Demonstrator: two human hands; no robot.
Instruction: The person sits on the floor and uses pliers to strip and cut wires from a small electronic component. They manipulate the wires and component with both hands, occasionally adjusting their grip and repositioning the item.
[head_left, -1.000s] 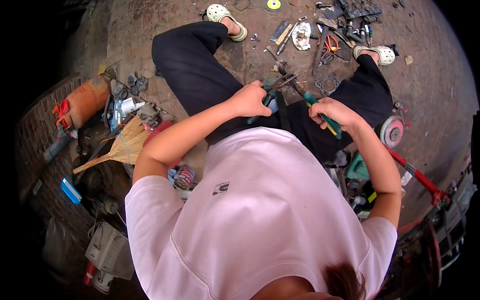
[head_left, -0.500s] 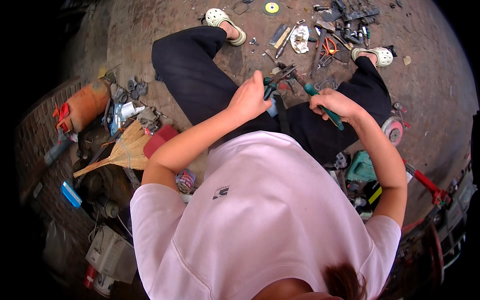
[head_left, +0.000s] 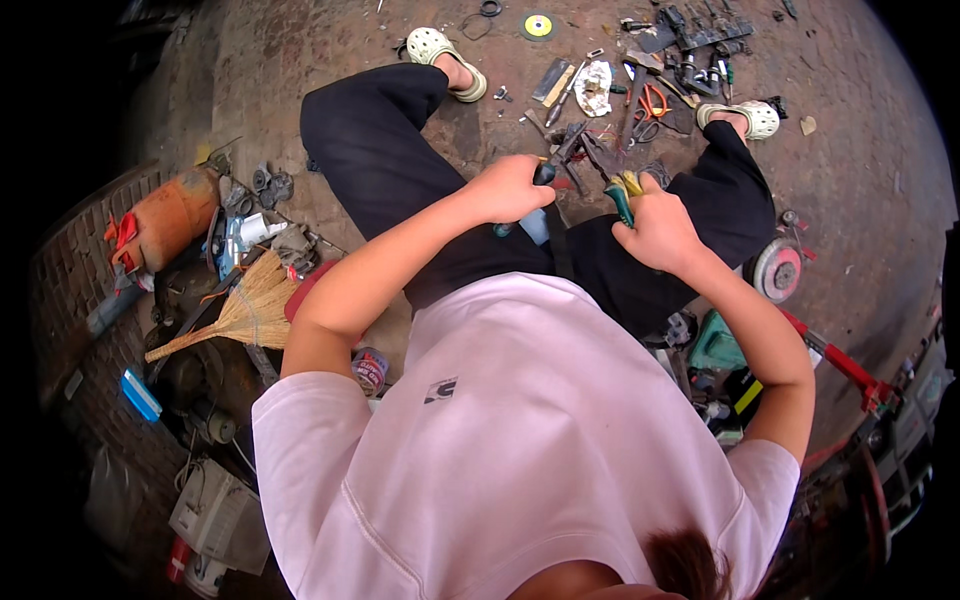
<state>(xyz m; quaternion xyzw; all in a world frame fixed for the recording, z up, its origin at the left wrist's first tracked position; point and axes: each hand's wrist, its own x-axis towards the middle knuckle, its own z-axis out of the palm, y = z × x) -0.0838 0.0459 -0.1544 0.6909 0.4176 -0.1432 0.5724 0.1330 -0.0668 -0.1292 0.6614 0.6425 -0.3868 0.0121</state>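
Observation:
My left hand (head_left: 512,190) is closed around pliers with dark, teal-ended handles; their dark jaws (head_left: 567,144) point away from me. Closed on a second pair of pliers, with green and yellow handles (head_left: 619,203), is my right hand (head_left: 656,226). The jaws of that pair (head_left: 600,156) reach toward the left pair, and the two tips come close together over the floor between my knees. Whether they touch, or grip some small piece, I cannot tell. A black strap (head_left: 560,240) and a light blue patch (head_left: 535,226) lie below, between my thighs.
Beyond my hands lie a hammer (head_left: 645,62), orange-handled scissors (head_left: 654,102), a white crumpled sheet (head_left: 593,88) and a cutting disc (head_left: 538,26). An angle grinder's disc (head_left: 777,270) is at right. At left are a straw broom (head_left: 245,305) and an orange gas cylinder (head_left: 170,215).
My right hand has turned and shifted slightly; its pliers' yellow handle now shows and the long green end no longer does. My left hand has rotated and dropped slightly toward me.

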